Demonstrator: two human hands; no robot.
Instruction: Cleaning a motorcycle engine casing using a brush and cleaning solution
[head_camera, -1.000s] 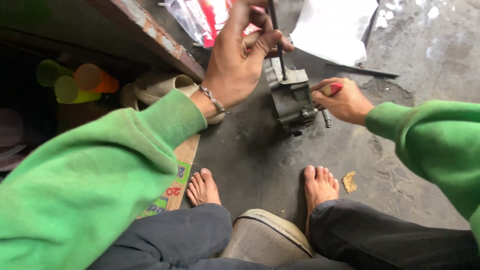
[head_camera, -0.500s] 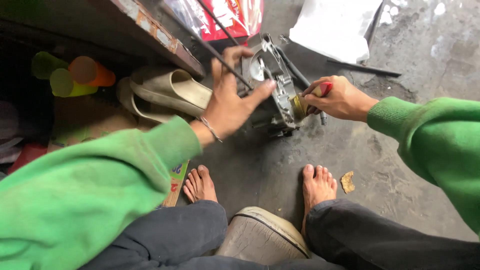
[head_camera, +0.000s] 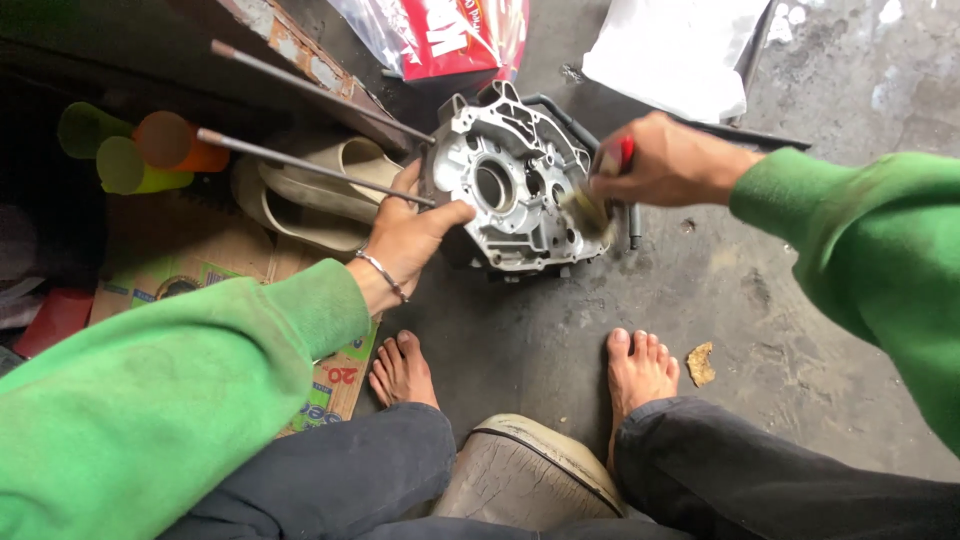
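A silver metal engine casing (head_camera: 510, 185) stands tilted on the dark concrete floor, its open face with round bores turned up toward me. My left hand (head_camera: 405, 235) grips its left edge, thumb on the face. Two long thin metal rods (head_camera: 300, 165) stick out from that side to the upper left. My right hand (head_camera: 670, 160) holds a red-handled brush (head_camera: 600, 195) whose blurred bristles touch the right side of the casing's face.
A pair of beige sandals (head_camera: 320, 195) lies left of the casing. Coloured plastic cups (head_camera: 135, 150) sit under a rusty ledge. A red-printed plastic bag (head_camera: 450, 35) and a white bag (head_camera: 680, 50) lie behind. Flattened cardboard (head_camera: 200, 270), my bare feet (head_camera: 640, 370) and a stool (head_camera: 530, 480) are near.
The casing has been turned from upright to tilted, its open face now toward me. My left hand shifted from its top to its left edge. My right hand brought the brush onto the face.
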